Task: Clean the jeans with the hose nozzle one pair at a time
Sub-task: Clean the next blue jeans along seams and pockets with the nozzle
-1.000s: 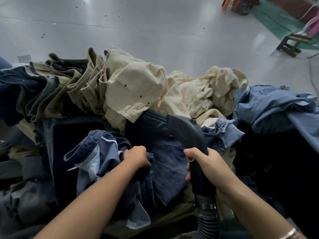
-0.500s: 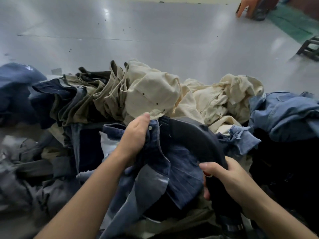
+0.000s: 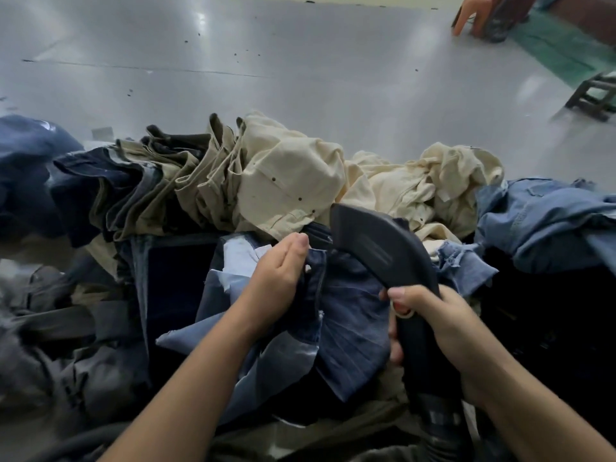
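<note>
A pair of dark blue jeans (image 3: 353,315) lies bunched in front of me on a heap of clothes. My left hand (image 3: 276,281) grips its waistband, with the pale pocket lining (image 3: 240,258) turned out beside it. My right hand (image 3: 433,331) is wrapped round the neck of the black hose nozzle (image 3: 376,248). The nozzle's flat wide head points up and left, resting over the jeans near the waistband. The ribbed hose end (image 3: 440,425) leaves the frame at the bottom.
Cream trousers (image 3: 300,181) and folded khaki pairs (image 3: 186,195) are piled behind. Light blue denim (image 3: 546,221) lies at the right, dark navy denim (image 3: 76,185) at the left, grey garments (image 3: 50,345) lower left. The grey floor (image 3: 300,78) stretches beyond, with a stool (image 3: 593,95) far right.
My left hand has lifted the waistband of the dark jeans upward from lower in the pile. The nozzle head has moved up and nearer the waistband. My view has tilted slightly.
</note>
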Tool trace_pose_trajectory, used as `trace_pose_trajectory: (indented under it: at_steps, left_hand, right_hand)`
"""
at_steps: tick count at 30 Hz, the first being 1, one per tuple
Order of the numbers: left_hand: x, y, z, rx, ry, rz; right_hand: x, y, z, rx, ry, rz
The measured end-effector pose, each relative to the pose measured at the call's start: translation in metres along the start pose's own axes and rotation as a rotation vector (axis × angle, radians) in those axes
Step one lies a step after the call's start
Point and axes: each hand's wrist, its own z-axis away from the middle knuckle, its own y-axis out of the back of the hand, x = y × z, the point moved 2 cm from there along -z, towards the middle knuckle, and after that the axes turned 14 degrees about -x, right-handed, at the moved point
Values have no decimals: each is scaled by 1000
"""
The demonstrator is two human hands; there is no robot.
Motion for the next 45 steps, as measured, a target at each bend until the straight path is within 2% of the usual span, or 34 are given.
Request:
trace_pose_trajectory:
  at_steps: [6,9,12,16,20,24,26,30,33,36,40,45]
  left_hand:
    - [5,14,-3,119,-25,-81]
    - [6,13,0,61,-26,-81]
    - [6,7,5,-51,-47,-57]
    - [8,16,4,-42,-67,-17]
    - [7,18,2,-41,-64,10]
    - [4,12,5,-127,-73,-30]
    - [3,12,6,-125,-62,26]
    - [1,15,7,-81,-5,299]
    - [1,8,10,-131,21,485]
    - [4,4,11,-189,59,628]
    - [6,4,10,-194,69,709]
    - [5,2,9,-171,127,654]
  right_hand:
    - [8,-8,12,-65,-58,48]
    - [9,-15,13,-83,-72,43]
    - [2,-3,10,-9,-46,-17]
    - [-2,4,11,-21,-43,-73]
    - [8,-9,13,-85,-69,-21]
    - [0,-5,8,-60,-51,-24]
    - [-5,-2,8,-46,-44,-76]
    - [0,-8,15,-100,-33,-42]
    - [2,-15,16,-152,-31,0]
    - [-3,-13,12,-126,-9,-21]
    - [-5,-5,13,-98,-10,-47]
    - [-2,-12,9,-109,-29,-4]
